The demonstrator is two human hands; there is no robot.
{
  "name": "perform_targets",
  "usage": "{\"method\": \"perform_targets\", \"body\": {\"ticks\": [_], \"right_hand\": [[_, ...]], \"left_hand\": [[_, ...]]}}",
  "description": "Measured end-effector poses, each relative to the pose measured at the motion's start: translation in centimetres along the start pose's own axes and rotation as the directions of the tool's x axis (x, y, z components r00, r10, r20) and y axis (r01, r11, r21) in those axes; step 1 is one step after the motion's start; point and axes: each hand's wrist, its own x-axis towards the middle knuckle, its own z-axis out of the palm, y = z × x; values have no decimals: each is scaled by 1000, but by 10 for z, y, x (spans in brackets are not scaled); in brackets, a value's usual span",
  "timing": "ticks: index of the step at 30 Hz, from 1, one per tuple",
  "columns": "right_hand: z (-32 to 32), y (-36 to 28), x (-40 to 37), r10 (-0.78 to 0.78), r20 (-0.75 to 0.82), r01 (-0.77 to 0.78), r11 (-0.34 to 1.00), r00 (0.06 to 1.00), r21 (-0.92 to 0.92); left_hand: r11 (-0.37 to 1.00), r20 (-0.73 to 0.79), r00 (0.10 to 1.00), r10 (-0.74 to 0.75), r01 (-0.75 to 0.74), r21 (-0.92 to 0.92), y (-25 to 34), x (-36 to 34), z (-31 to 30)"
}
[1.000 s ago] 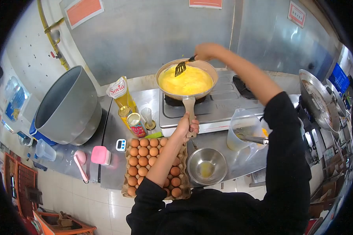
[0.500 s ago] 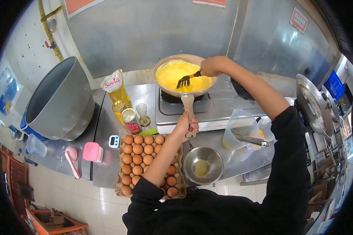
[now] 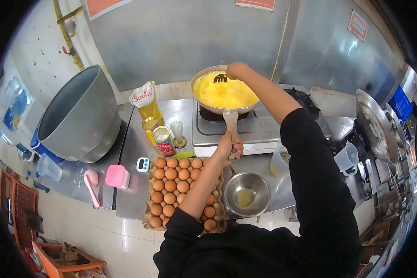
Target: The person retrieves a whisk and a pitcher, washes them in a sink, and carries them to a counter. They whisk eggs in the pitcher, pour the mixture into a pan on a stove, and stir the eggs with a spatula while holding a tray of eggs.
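A frying pan (image 3: 207,104) sits on the gas stove (image 3: 259,132), holding yellow beaten egg (image 3: 222,96) that looks partly set and folded. My left hand (image 3: 229,146) is wrapped round the pan's light wooden handle (image 3: 231,121). Over the pan's far right side, my right hand (image 3: 237,71) is closed on a black slotted turner (image 3: 220,78). The turner's head is in the egg near the far rim; its handle is mostly hidden by my hand. Under my left forearm lies a tray of brown eggs (image 3: 170,186).
A steel bowl (image 3: 259,194) with a little yellow liquid stands right of the eggs. My right sleeve partly covers a clear jug (image 3: 278,162). Left are an oil pouch (image 3: 148,106), cans (image 3: 163,141), a timer (image 3: 143,165), a pink-lidded container (image 3: 117,176) and a large grey pot (image 3: 78,116).
My right hand has moved the turner from the middle of the egg to the far side of the pan. The egg surface looks more folded. My left hand keeps its hold.
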Motion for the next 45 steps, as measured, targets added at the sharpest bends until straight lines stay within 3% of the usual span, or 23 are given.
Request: {"method": "perform_targets", "body": {"ticks": [4,6,10,12,17,19,25,29,32,34,35,37,44,45], "right_hand": [[-3,32,-13,16,-8,-15,996,1000,86],[-33,50,-32,22,165,-37,995,986,91],[-70,78,-73,-16,240,24,999,971,-31],[-86,68,-114,19,469,73,982,883,-177],[-26,77,-108,-59,334,80,995,941,-51],[-43,65,-111,69,382,-86,996,922,27],[-29,59,-70,119,362,-105,993,925,-58],[-17,50,-42,35,341,-10,997,939,-74],[-10,38,-32,-28,209,53,992,978,-117],[13,36,-10,-6,57,9,999,998,-54],[16,33,-6,-11,59,15,998,998,-58],[25,32,-2,34,-18,-32,996,999,88],[-76,46,-58,41,163,-36,999,986,-36],[-86,44,-63,43,316,14,985,948,-175]], "left_hand": [[1000,14,1000,9,-9,8,-3,-1,-1],[1000,15,1000,3,-4,15,1,0,3],[1000,-8,1000,-6,6,-25,0,-2,5],[1000,-7,1000,6,-6,-15,0,0,2],[1000,-52,999,7,-7,11,0,-3,6],[1000,-61,998,14,-14,9,0,-4,7],[1000,-69,997,17,-17,4,0,-1,4],[1000,-41,999,-5,4,-17,0,-1,3],[1000,-34,999,-5,4,-7,1,-3,6],[1000,-38,999,4,-3,19,3,-5,7],[999,-39,999,14,-13,31,3,-5,7],[999,-37,999,19,-18,28,0,-3,6],[998,-11,1000,20,-19,59,2,0,6],[999,-14,1000,16,-15,51,2,0,5]]}}
